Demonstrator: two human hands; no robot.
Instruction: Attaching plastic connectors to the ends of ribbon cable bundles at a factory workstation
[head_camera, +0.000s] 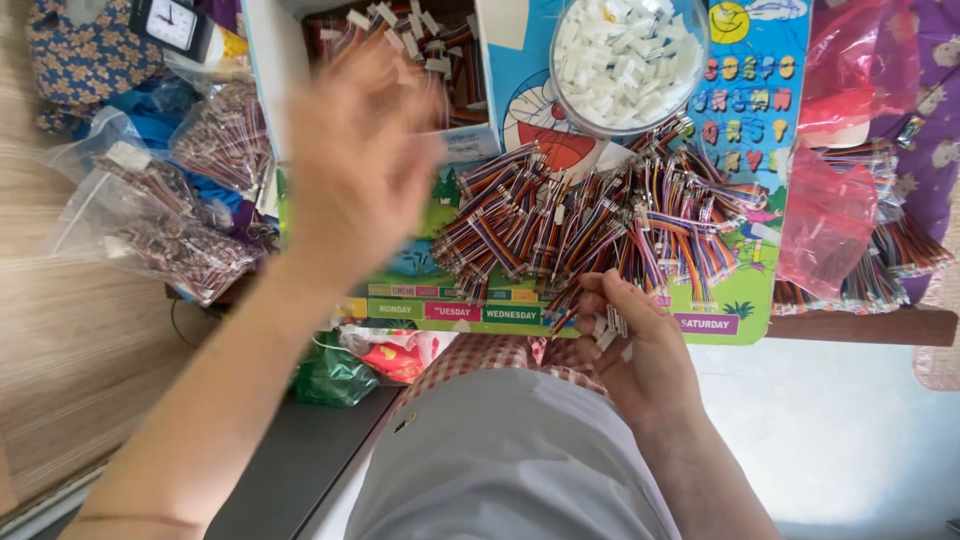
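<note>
My left hand (355, 160) is blurred by motion, raised with fingers spread near a box of finished wire bundles with white plugs (440, 50); it seems to hold nothing. My right hand (635, 345) rests at the near edge of the small colourful table (740, 310), fingers curled on a short bundle of multicoloured wires (612, 320) and small white connectors. A big heap of multicoloured wire bundles (590, 215) lies on the table just beyond it. A clear bowl of white plastic connectors (625, 55) stands behind the heap.
Clear bags of wire bundles (170, 230) lie at the left on the wooden floor. A red plastic bag (825, 225) and more wire bundles (890, 265) sit at the right. A small clock (172, 22) stands at top left. A green bag (330, 375) lies under the table.
</note>
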